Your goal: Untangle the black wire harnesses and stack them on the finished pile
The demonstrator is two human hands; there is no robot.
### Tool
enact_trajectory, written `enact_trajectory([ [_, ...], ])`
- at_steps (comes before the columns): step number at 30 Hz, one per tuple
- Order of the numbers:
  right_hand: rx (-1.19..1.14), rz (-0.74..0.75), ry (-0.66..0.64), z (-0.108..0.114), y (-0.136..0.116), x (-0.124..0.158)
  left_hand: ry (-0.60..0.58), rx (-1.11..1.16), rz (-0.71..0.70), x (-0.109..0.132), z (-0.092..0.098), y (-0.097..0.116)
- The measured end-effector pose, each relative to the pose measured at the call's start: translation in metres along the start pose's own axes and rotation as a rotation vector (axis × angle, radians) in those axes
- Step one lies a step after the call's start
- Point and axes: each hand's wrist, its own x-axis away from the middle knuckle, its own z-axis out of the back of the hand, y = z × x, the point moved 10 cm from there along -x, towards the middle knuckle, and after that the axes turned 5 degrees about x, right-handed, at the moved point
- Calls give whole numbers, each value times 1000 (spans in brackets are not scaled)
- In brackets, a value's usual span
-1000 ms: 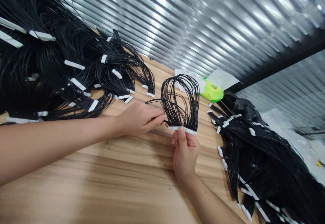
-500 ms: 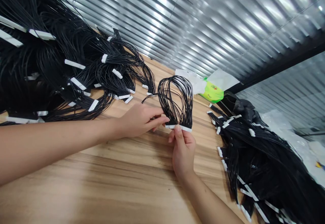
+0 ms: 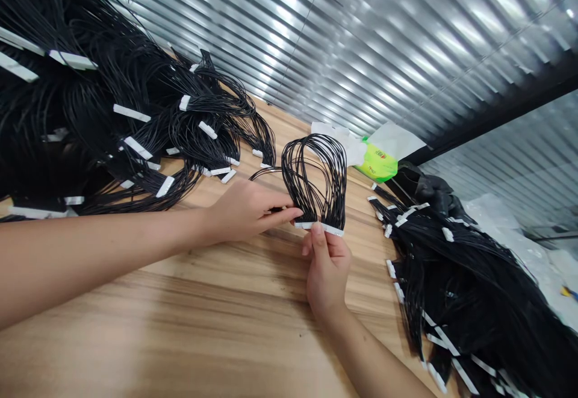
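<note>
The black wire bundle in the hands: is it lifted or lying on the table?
Lifted: the right hand pinches its white connector, and the wires arch upward.

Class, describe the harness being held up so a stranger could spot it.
On the wooden table, between two heaps of black wire harnesses, one harness stands apart. Its wires loop up from a white connector in the right hand; its neighbours lie heaped.

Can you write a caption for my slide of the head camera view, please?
Right hand pinches a white connector of looped black wires, left hand at the wires.
</note>
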Motion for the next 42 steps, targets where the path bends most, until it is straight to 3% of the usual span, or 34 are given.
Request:
enact_trajectory([
  [6,-51,7,64,8,1,0,133,-27,-92,0,17,8],
  [12,-49,27,85,11,1,1,81,50,-125,2,10,11],
  [19,-72,37,45,6,-2,4,123,-78,-237,6,10,22],
  [25,-147,-26,9,3,7,0,129,-20,-184,3,12,17],
  [30,-189,-56,-23,0,11,-2,188,-21,-229,3,19,20],
  [42,-234,-57,-24,0,11,0,201,-14,-224,2,20,19],
])
